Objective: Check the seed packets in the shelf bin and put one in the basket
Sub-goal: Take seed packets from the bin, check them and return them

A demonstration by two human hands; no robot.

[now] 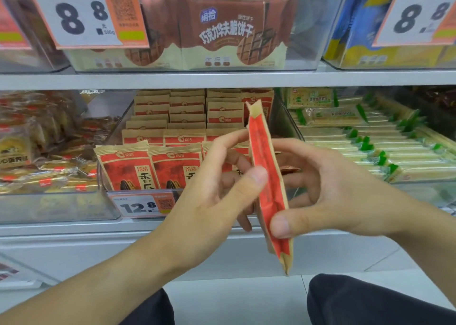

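A red and tan seed packet [267, 176] stands edge-on in front of the shelf, held between both hands. My left hand [222, 189] pinches its left face with the thumb at mid-height. On the lower right side my right hand [328, 191] grips it, thumb in front and fingers behind. Behind the hands a clear shelf bin [103, 179] holds several rows of matching red seed packets [153, 166]. No basket is in view.
A price tag reading 12.8 [142, 206] hangs on the bin's front. Brown snack bags [37, 157] fill the bin to the left, green-and-cream cracker packs [370, 137] the bin to the right. Chocolate biscuit packs [217, 28] sit on the shelf above. My dark-clad knees [370, 300] are below.
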